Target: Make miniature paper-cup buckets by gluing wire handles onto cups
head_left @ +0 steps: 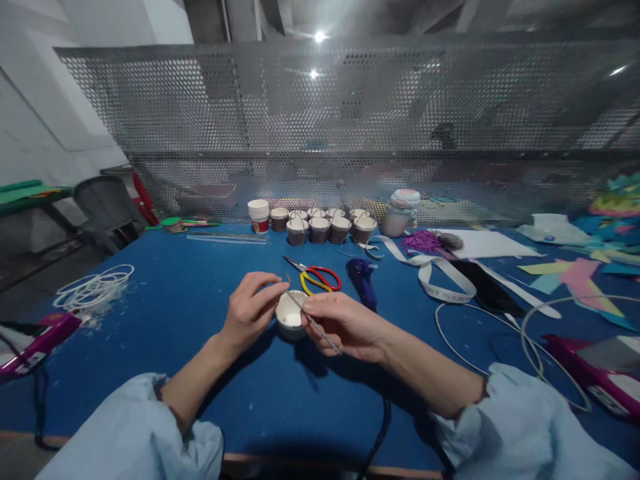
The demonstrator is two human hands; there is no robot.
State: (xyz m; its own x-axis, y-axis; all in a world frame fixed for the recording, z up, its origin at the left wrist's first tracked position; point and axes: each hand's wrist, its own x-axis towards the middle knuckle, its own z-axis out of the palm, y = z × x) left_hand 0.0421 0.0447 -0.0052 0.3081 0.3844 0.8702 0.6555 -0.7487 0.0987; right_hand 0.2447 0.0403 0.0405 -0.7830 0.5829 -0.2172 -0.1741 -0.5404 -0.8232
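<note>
Right hand [345, 323]: thumb and fingers pinch a grey cord [321, 331], slanting across the cup [289, 325] between both hands. Left hand [254, 303]: fingers curled beside the cup; whether they grip the cord cannot be told. Scissors [304, 269] lie just beyond.

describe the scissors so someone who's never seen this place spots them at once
Start at the blue table, then look just beyond the left hand and right hand. The scissors lie there, left of the dark blue tool. One red handle loop and one yellow set them apart from it.
</note>
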